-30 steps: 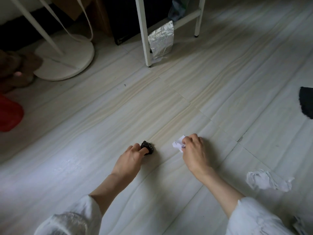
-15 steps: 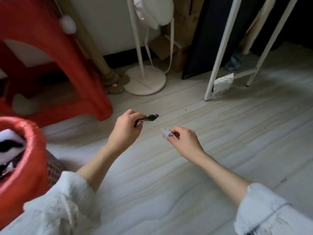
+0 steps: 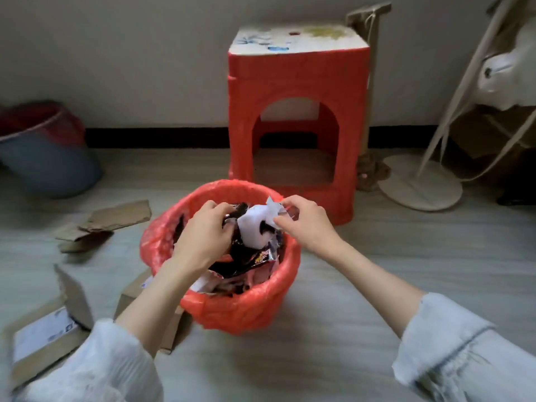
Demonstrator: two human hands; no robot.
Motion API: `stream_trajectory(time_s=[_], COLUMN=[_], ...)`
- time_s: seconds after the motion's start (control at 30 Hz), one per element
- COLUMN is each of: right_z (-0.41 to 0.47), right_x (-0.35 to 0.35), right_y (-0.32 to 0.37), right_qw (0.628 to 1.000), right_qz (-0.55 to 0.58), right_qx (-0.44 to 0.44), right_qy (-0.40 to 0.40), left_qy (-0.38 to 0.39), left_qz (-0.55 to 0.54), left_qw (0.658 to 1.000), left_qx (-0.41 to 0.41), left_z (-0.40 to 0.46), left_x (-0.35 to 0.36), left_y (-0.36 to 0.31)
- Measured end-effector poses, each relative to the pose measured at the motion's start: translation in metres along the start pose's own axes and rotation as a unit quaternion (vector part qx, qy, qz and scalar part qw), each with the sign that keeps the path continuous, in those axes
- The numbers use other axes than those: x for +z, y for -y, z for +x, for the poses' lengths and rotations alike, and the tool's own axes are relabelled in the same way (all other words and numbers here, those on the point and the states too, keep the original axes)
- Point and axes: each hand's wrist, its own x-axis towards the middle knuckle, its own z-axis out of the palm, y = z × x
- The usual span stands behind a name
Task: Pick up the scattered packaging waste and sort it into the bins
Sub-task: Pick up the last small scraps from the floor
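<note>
A bin with a red plastic liner stands on the floor in front of me, filled with dark wrappers and white paper. Both my hands are over its opening. My left hand has its fingers curled round a small dark scrap just above the waste. At the bin's far right rim, my right hand pinches a small white paper scrap between thumb and fingertips.
A blue bin with a red liner stands at the far left by the wall. Torn cardboard lies left of the near bin, and flat cardboard boxes lie at my lower left. A red plastic stool and a white fan base stand behind.
I picked the dark scrap and the white scrap off the floor, turned left, and both hands now hold them over the red-lined bin.
</note>
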Motion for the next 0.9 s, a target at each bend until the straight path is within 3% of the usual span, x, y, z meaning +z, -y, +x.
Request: stream_trajectory(time_s=[0.13,0.3,0.4,0.6,0.77,0.9], right_z=[-0.008,-0.006,-0.008,-0.016,-0.023,-0.039], right_x=[0.034,0.029,0.025,-0.011,-0.086,-0.145], right_y=[0.015,0.01,0.004,-0.018,-0.042,-0.087], right_qw=[0.99,0.977,0.976,0.982,0.968,0.962], right_qz=[-0.089,-0.151,-0.152,-0.151,-0.228,-0.241], right_qx=[-0.092,-0.088,-0.103,-0.045,0.046,0.105], right_qy=[0.051,0.121,0.12,0.101,0.097,0.074], left_qy=[0.039,-0.046,-0.074,-0.059,0.031,0.09], left_qz=[-0.023,-0.108,-0.136,-0.147,-0.156,-0.121], left_qw=[0.999,0.993,0.988,0.98,0.958,0.947], left_qx=[-0.008,0.002,0.022,0.118,0.239,0.283], left_z=[-0.005,0.002,0.002,0.002,0.023,0.035], left_x=[0.009,0.002,0.0,0.014,0.052,0.084], left_y=[0.026,0.031,0.028,-0.01,-0.101,-0.158])
